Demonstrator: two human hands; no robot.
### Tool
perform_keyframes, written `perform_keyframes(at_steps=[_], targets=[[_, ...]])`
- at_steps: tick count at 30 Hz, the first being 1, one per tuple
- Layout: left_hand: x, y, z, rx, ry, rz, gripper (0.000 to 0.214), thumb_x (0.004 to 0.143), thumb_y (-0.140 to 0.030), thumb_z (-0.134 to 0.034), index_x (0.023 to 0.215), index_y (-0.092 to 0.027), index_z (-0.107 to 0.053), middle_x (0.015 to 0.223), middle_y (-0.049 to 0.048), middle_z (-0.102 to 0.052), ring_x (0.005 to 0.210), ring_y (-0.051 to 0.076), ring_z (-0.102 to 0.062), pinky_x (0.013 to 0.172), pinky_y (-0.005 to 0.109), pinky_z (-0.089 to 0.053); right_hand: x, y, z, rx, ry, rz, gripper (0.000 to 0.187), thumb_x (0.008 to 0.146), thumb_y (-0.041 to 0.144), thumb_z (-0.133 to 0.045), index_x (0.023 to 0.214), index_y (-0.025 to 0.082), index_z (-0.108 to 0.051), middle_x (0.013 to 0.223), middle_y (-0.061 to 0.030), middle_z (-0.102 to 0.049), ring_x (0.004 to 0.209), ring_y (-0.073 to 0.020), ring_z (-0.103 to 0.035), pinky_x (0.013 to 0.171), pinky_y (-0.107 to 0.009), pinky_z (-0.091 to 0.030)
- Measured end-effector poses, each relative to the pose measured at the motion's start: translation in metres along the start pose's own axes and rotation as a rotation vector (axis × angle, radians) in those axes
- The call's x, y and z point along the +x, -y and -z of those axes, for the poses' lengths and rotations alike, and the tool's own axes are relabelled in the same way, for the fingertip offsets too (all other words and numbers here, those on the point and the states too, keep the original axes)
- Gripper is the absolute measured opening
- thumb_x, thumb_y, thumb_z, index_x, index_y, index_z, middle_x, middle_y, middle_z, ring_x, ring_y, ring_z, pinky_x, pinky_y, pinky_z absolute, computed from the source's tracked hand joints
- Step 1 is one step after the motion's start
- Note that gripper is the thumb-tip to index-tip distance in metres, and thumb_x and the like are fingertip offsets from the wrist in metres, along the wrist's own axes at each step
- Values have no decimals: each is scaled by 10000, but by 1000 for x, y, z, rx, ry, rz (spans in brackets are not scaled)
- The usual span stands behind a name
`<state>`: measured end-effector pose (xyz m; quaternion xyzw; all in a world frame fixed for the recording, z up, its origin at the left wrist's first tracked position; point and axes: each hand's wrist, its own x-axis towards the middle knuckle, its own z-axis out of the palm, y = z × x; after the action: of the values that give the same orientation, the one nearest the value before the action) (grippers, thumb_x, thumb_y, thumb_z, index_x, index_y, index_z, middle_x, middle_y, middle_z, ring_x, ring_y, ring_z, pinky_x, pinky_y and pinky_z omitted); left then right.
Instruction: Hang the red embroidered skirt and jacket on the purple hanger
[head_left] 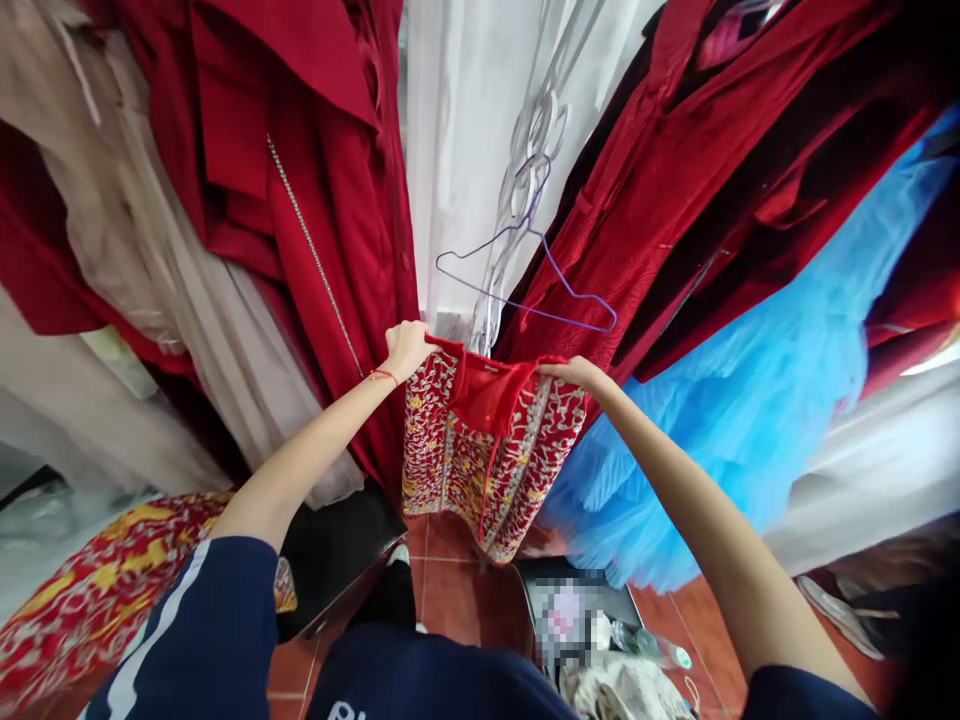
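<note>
I hold up a red skirt with gold and white embroidery by its waistband in front of a crowded clothes rail. My left hand grips the waistband's left corner, fingers closed on the cloth; a thin red string circles that wrist. My right hand pinches the waistband's right corner. The skirt hangs down toward the floor, its red lining showing at the top. A purple wire hanger hangs just above the skirt, among several clear plastic hangers.
Red garments hang at left and red garments at right. Beige dresses, white cloth, a blue tulle skirt. A red-and-gold fabric lies lower left. Red tiled floor, a black bin with a bottle.
</note>
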<state>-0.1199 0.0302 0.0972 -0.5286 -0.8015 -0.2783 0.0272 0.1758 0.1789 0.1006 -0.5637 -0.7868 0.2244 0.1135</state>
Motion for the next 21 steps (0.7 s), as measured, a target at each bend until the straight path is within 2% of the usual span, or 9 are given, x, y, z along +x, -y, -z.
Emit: perform_keyframes(at_steps=[3,6,7,9,11,13,18,21], targets=[[-15,-9,11,82,-37,-29,174,727,-314,-765,727,-155,-695,868,150,-697,1003,348,-626,818,389,-445,-14,23,-6,-200,-102,-95,487,788,491,-686,975,42,-709,954,-213,-701,934,-308,-689,770,-392,-549],[-27,-10,19,88,-148,-150,86,738,-216,-728,753,-149,-676,1141,184,-638,1190,382,-513,945,446,-410,-35,50,-6,-341,-195,-39,401,790,310,-695,1090,45,-686,1118,-259,-664,1099,-340,-644,910,-437,-508],[-31,-10,22,77,-172,-169,69,751,-197,-707,791,-153,-672,1180,180,-620,1224,381,-486,984,461,-387,-42,57,-4,-323,-195,-16,368,771,232,-693,1087,44,-687,1136,-265,-657,1127,-348,-631,938,-442,-492],[-38,-12,29,48,-141,-125,119,801,-180,-639,915,-152,-660,1127,178,-638,1205,366,-515,1011,477,-369,-54,67,1,-183,-172,16,325,733,131,-677,1043,34,-695,1129,-266,-661,1154,-363,-613,959,-433,-476],[-44,-19,35,40,-78,-29,204,848,-177,-562,1035,-130,-629,1030,185,-661,1117,349,-588,976,462,-401,-61,75,7,-11,-151,29,248,737,126,-661,965,37,-701,1048,-239,-690,1124,-357,-627,933,-397,-484],[-49,-31,42,45,-66,32,245,867,-186,-517,1079,-106,-610,1016,207,-666,1065,346,-625,932,437,-435,-66,86,10,104,-140,46,173,786,180,-633,897,62,-695,918,-181,-715,1029,-314,-668,867,-341,-507],[-57,-56,64,-55,-98,132,225,885,-241,-481,967,-90,-624,1065,257,-666,1025,374,-636,867,454,-470,-80,129,9,320,-110,122,197,909,286,-518,893,135,-643,739,-60,-695,726,-161,-681,677,-240,-533],[-64,-59,85,-230,-132,118,181,882,-251,-496,884,-115,-616,957,180,-692,945,308,-651,831,390,-483,-95,156,7,586,-24,215,177,929,255,-482,858,147,-603,719,-43,-677,621,-117,-644,616,-216,-528]])
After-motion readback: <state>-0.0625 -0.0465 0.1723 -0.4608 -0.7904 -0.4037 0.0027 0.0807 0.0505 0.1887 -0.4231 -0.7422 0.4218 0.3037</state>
